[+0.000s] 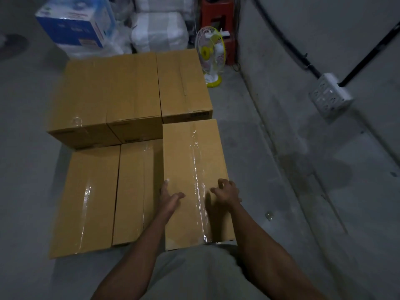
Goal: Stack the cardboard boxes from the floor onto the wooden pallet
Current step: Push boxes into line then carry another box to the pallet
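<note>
both hands (pixel 171 197) on box (pixel 190 161) edges

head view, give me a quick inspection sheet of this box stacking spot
surface: grey concrete floor; the pallet itself is not visible.
job's things: six cardboard boxes in two rows of three; the near right box sits higher than its two neighbours.
clutter: small fan, blue carton, white wrapped bundles, red stool, small round object on the floor.
grippers: left hand and right hand rest on top of the near right box, fingers loose, nothing gripped.
cables: black cables run along the wall to a socket box.
surroundings: dim room, bare concrete wall on the right.
</note>
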Action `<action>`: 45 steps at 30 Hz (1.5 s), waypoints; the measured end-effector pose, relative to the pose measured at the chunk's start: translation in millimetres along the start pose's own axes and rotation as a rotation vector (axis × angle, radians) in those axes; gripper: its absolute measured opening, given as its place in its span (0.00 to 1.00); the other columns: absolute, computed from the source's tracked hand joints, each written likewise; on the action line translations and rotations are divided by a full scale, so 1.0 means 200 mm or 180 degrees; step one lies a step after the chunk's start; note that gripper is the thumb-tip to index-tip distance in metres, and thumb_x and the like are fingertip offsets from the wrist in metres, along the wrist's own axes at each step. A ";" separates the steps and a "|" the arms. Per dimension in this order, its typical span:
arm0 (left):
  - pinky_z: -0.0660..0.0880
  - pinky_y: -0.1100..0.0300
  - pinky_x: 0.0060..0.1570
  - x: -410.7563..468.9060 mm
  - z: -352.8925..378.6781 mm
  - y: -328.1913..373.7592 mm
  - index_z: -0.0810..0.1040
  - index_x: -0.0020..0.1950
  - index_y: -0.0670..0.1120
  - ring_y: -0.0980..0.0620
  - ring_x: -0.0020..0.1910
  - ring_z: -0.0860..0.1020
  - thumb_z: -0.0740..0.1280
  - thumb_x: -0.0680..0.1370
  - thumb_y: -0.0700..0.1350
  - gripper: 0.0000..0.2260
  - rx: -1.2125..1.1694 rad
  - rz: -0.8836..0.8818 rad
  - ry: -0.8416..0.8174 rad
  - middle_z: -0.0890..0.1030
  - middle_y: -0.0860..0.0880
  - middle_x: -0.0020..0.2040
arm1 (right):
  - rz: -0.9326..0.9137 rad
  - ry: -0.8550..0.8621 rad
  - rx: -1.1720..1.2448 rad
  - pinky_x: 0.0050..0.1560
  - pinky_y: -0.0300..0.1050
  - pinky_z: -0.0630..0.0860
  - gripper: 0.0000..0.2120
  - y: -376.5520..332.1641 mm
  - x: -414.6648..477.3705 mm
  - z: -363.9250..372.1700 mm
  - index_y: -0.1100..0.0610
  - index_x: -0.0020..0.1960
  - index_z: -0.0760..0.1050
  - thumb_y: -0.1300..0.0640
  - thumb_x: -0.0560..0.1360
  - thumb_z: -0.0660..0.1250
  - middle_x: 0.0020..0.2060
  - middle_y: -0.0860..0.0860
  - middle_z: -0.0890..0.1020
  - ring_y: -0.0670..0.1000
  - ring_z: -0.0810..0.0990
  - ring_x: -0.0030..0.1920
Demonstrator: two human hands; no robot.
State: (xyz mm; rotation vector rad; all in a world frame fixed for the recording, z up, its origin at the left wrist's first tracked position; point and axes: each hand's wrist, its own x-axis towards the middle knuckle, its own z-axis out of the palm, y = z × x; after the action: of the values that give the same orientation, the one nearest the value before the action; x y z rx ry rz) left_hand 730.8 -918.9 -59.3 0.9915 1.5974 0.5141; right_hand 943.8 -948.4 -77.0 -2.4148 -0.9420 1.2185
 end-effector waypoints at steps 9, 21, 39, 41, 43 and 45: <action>0.67 0.56 0.56 0.06 0.02 0.07 0.60 0.81 0.49 0.44 0.71 0.68 0.74 0.74 0.39 0.38 -0.0091 0.0001 -0.0049 0.66 0.45 0.77 | 0.0030 0.0044 0.0092 0.67 0.62 0.61 0.24 -0.06 0.09 -0.05 0.46 0.66 0.75 0.43 0.72 0.71 0.72 0.53 0.66 0.61 0.65 0.71; 0.67 0.54 0.58 0.18 0.03 0.13 0.61 0.80 0.52 0.43 0.73 0.67 0.75 0.73 0.42 0.39 -0.0232 -0.0061 -0.0021 0.64 0.46 0.78 | 0.0023 -0.0032 0.0020 0.68 0.60 0.61 0.24 -0.15 0.18 -0.09 0.46 0.67 0.74 0.44 0.73 0.71 0.74 0.53 0.63 0.61 0.63 0.72; 0.66 0.56 0.57 0.23 0.06 0.14 0.62 0.80 0.50 0.44 0.72 0.68 0.75 0.73 0.42 0.37 -0.0208 -0.0102 0.0044 0.67 0.47 0.77 | 0.0101 -0.0055 -0.0011 0.69 0.62 0.61 0.27 -0.20 0.21 -0.10 0.45 0.69 0.73 0.43 0.71 0.70 0.74 0.53 0.63 0.60 0.63 0.72; 0.67 0.55 0.58 0.24 0.05 0.13 0.62 0.80 0.50 0.43 0.72 0.68 0.75 0.73 0.43 0.38 -0.0222 -0.0099 0.0027 0.66 0.46 0.77 | 0.0095 -0.0052 0.0007 0.70 0.62 0.61 0.27 -0.20 0.21 -0.10 0.45 0.69 0.73 0.43 0.71 0.71 0.74 0.53 0.63 0.60 0.62 0.72; 0.68 0.53 0.59 0.24 0.05 0.12 0.61 0.80 0.51 0.42 0.73 0.68 0.75 0.73 0.43 0.38 -0.0236 -0.0113 0.0003 0.66 0.46 0.77 | 0.0083 -0.0040 0.0002 0.69 0.62 0.61 0.26 -0.21 0.20 -0.10 0.45 0.68 0.74 0.43 0.72 0.71 0.74 0.53 0.63 0.59 0.62 0.72; 0.68 0.53 0.59 0.24 0.05 0.11 0.61 0.80 0.51 0.42 0.72 0.68 0.75 0.73 0.43 0.38 -0.0239 -0.0133 0.0001 0.66 0.46 0.77 | 0.0065 -0.0062 0.0012 0.69 0.62 0.60 0.25 -0.20 0.20 -0.10 0.46 0.68 0.74 0.44 0.72 0.71 0.74 0.53 0.62 0.59 0.62 0.73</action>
State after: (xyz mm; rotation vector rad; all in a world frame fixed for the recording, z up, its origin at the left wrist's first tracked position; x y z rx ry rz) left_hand 747.4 -869.1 -72.1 0.9001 1.5844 0.5418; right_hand 959.5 -890.5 -69.3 -2.4198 -0.9220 1.2518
